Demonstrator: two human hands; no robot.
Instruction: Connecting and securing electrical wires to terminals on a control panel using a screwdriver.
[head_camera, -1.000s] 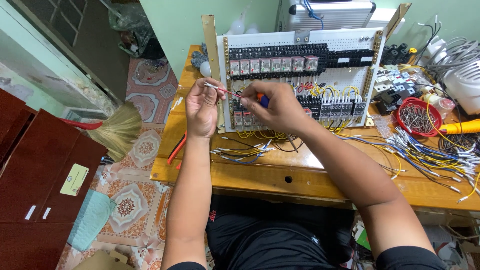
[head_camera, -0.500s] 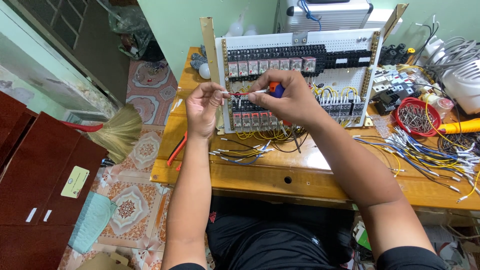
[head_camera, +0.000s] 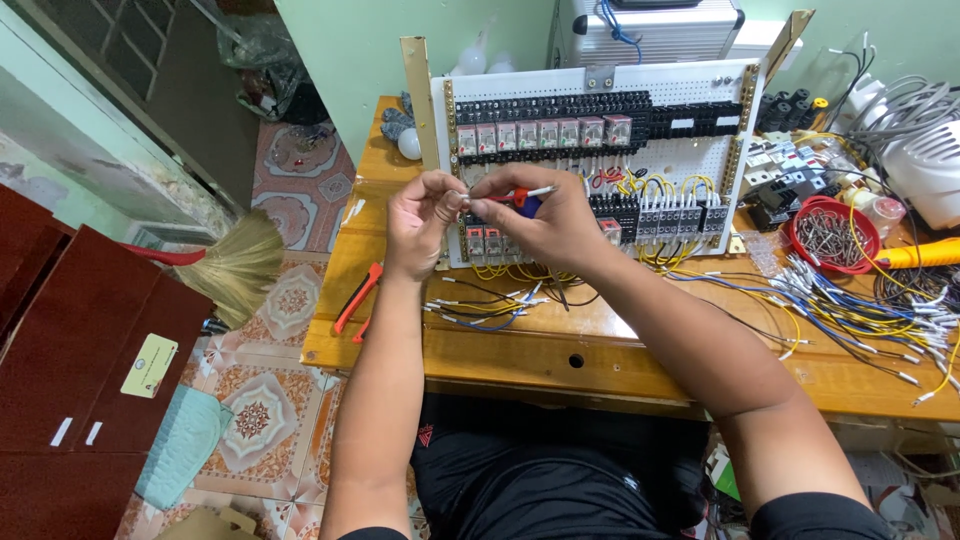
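My left hand (head_camera: 422, 222) is raised in front of the left edge of a white control panel (head_camera: 680, 150), its fingers pinched on a thin wire end. My right hand (head_camera: 548, 222) grips a small screwdriver (head_camera: 522, 198) with a red and blue handle, its tip pointing left toward the left hand's fingertips. Both hands meet just in front of the panel's lower row of relays (head_camera: 490, 240). A row of clear relays (head_camera: 545, 133) sits higher on the panel.
The panel stands on a wooden table (head_camera: 560, 345). Loose yellow, blue and black wires (head_camera: 850, 300) spread on the right, a smaller bundle (head_camera: 480, 305) lies in front. Red pliers (head_camera: 355, 298) lie at the left edge. A red bowl (head_camera: 835, 232) of small parts and a yellow tool (head_camera: 925, 255) are on the right.
Both hands have lifted slightly and drawn closer together. The screwdriver has turned to lie more level, its tip now at the left hand's fingers.
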